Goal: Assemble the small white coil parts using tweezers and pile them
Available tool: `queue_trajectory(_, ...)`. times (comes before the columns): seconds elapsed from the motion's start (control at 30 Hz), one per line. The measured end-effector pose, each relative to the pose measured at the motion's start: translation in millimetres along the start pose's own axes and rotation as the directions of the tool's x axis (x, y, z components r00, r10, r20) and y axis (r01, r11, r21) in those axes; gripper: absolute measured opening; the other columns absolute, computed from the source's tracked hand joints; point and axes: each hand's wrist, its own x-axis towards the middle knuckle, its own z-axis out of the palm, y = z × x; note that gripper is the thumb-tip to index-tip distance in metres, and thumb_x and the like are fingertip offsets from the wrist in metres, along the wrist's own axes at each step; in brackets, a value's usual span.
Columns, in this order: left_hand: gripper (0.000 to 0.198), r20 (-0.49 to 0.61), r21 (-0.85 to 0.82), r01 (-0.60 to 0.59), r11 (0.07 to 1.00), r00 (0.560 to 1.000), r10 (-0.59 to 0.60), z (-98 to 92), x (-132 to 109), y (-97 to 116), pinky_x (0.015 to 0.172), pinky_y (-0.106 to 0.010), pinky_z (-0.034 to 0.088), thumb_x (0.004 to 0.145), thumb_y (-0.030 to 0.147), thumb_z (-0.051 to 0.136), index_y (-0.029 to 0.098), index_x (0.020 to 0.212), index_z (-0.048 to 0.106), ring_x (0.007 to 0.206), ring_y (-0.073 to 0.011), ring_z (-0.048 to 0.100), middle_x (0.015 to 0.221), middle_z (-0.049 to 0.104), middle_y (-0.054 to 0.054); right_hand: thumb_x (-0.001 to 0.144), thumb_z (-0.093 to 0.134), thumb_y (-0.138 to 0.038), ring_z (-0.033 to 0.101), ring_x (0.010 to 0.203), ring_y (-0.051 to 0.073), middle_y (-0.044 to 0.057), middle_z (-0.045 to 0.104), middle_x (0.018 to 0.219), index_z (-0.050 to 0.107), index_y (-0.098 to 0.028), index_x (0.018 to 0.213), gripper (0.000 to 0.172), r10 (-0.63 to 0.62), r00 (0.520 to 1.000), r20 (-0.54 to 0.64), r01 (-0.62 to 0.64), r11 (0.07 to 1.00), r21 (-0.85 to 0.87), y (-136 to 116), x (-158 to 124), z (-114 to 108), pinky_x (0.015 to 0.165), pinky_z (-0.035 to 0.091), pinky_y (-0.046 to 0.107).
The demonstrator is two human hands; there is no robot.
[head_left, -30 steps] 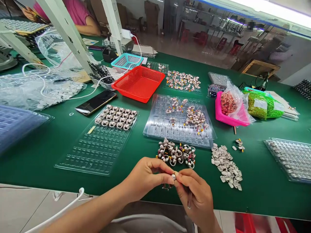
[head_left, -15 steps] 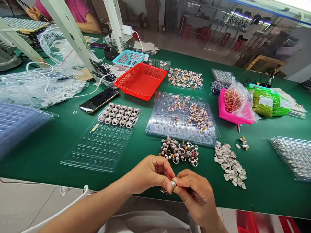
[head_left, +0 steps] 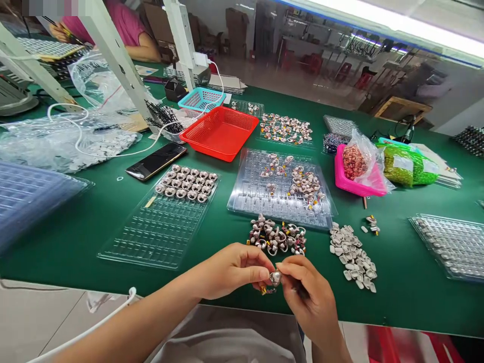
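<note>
At the left edge of the green tabletop lies a stack of clear trays, with a plastic bag of pale pieces behind it. Beyond, by the far left corner, a co-worker's pink sleeve shows. Further right come a black phone and a flat clear tray, its rows nearest the far edge filled with grey rounded parts. A red basket sits behind these, toward the far edge.

By the middle of the near edge, the left hand pinches a small silvery part between thumb and fingers; a yellow tab hangs below. The right hand meets it from the other side, its fingertips closed narrowly on the same part, with something dark and blurred against the palm. Just beyond the hands lies a heap of grey looped pieces, and behind that a stack with loose pieces on it.

Right of the hands, pale caps are spread in a pile. A pink basket stands farther back, and a filled tray lies at the right edge.
</note>
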Motion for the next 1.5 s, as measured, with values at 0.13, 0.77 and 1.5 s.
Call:
queue_trajectory(0.13,0.04,0.008,-0.052,0.027,0.998,1.0,-0.026,0.2,-1,-5,0.074,-0.029,0.054,0.075,0.042,0.085,0.013,0.098,0.071,0.071,-0.0142,0.067,0.079,0.075,-0.003,0.093,0.047,-0.002,0.07,0.082,0.015,0.007,0.07,0.101,0.063,-0.025,0.127,0.045,-0.221,0.974,0.047,0.223,0.973,-0.062,0,4,-4,0.066,0.055,0.024)
queue_trajectory(0.77,0.022,-0.242,0.022,-0.146,0.989,0.959,0.147,17.9,-6,4,0.072,-0.025,0.053,0.075,0.032,0.082,0.015,0.088,0.075,0.072,-0.0146,0.068,0.075,0.074,-0.001,0.088,0.068,-0.017,0.059,0.057,0.01,0.001,0.067,0.089,0.06,-0.024,0.104,0.019,-0.056,0.99,-0.127,0.034,0.986,-0.166,-8,-1,16,0.045,0.045,0.021)
queue_trajectory(1.5,0.019,-0.349,0.245,-0.225,0.943,0.887,0.303,27.7,3,-18,0.072,-0.028,0.056,0.084,0.034,0.072,0.016,0.092,0.069,0.073,-0.0176,0.067,0.077,0.071,-0.003,0.095,0.062,-0.027,0.064,0.062,0.013,0.002,0.069,0.08,0.069,-0.02,0.095,0.01,0.339,0.914,-0.222,-0.26,0.911,0.32,-8,-5,34,0.056,0.054,0.021)
